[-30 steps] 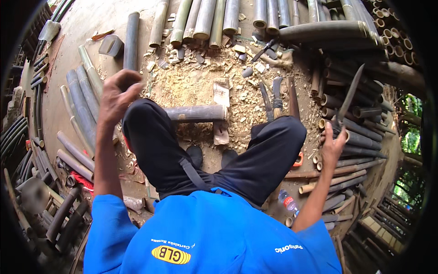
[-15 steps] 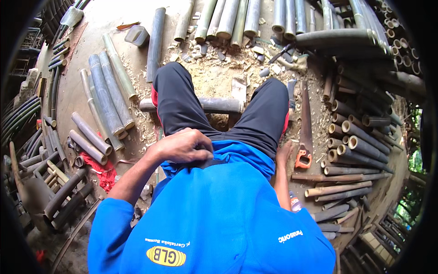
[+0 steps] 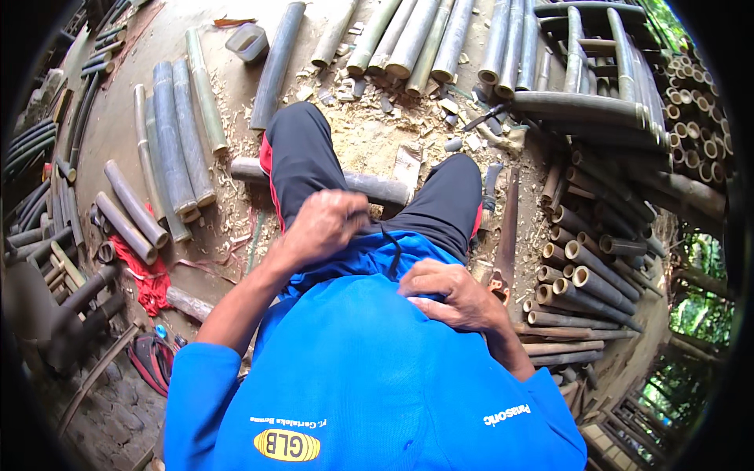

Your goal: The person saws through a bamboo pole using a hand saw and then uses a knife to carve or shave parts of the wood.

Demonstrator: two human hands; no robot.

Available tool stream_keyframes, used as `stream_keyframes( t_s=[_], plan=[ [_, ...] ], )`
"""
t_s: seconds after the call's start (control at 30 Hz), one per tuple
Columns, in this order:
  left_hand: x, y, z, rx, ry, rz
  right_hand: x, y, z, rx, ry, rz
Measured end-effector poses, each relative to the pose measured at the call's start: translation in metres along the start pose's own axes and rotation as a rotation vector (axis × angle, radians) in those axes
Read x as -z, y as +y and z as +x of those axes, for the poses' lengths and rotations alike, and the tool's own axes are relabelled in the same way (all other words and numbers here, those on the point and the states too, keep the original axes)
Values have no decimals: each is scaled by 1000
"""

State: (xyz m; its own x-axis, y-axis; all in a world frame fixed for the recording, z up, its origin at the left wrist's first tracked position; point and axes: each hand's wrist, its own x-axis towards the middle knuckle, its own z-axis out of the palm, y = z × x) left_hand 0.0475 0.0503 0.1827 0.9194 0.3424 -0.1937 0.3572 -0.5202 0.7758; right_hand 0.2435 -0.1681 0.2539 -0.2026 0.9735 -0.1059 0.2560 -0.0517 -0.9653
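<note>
My left hand hovers over my left thigh, its fingers curled closed and slightly smeared by motion. What it holds, if anything, is hidden. My right hand rests against the front of my blue shirt near the hem, fingers bent and pressed together; I cannot make out anything in them. Between the hands a thin black strap shows at the waist, over the bunched blue cloth. Beyond my lap, a thick bamboo piece lies crosswise between my knees.
A handsaw and a dark-bladed tool lie right of my knee. Cut bamboo tubes lie at left, with a stack at right. Shavings cover the ground ahead. A plastic tub and red cloth are at left.
My left hand has lifted from the waist and moved forward and slightly left. My right hand has come up from beside the saw to the shirt front. The view has shifted a little.
</note>
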Motion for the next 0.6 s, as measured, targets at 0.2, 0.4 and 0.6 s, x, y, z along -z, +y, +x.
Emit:
stream_keyframes(
  t_s=[0.2, 0.4, 0.6],
  plan=[
    [-11, -28, 57, -106, 248, 235, 5, 3, -16, -132, -93, 93],
    [-16, -32, 79, -82, 220, 393, -20, -4, 6, -194, 100, 104],
    [-11, -26, 78, -131, 262, 431, -15, 23, -8, -158, -190, -17]
  ],
)
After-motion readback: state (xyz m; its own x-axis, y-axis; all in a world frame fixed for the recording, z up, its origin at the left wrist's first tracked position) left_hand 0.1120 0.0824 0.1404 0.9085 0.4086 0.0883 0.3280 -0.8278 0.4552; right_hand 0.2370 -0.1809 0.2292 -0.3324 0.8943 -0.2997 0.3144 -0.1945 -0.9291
